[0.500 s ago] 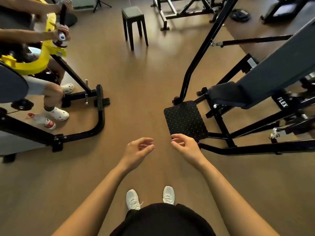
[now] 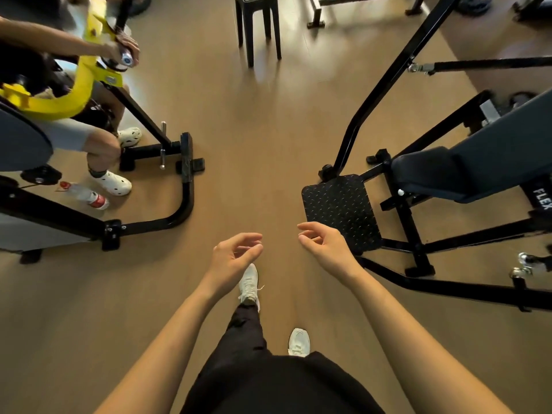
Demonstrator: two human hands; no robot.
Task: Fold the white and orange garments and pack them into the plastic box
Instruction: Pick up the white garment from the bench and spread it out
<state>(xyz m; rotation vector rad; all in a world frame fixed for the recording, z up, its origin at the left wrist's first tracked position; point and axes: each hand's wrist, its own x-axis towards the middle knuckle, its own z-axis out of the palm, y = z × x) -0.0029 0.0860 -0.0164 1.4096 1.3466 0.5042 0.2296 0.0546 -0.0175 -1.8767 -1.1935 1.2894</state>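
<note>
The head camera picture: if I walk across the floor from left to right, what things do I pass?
Plastic bottle → white clog → left hand → right hand → black footplate → grey padded bench.

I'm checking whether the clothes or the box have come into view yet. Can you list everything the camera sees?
Garments, plastic box: none in view.
Floor: one, tan, throughout.
Yellow-armed machine: one, black frame, left, another person seated at it.
Bottle: one, clear with red, lying on the floor beside that person's shoe.
Stool: one, black, top centre.
FLEX machine: one, black, grey pad, right.
Footplate: one, black, studded, right of centre.
Shoes: two, white, wearer's.
Left hand: empty, open.
Right hand: empty, open.
</note>
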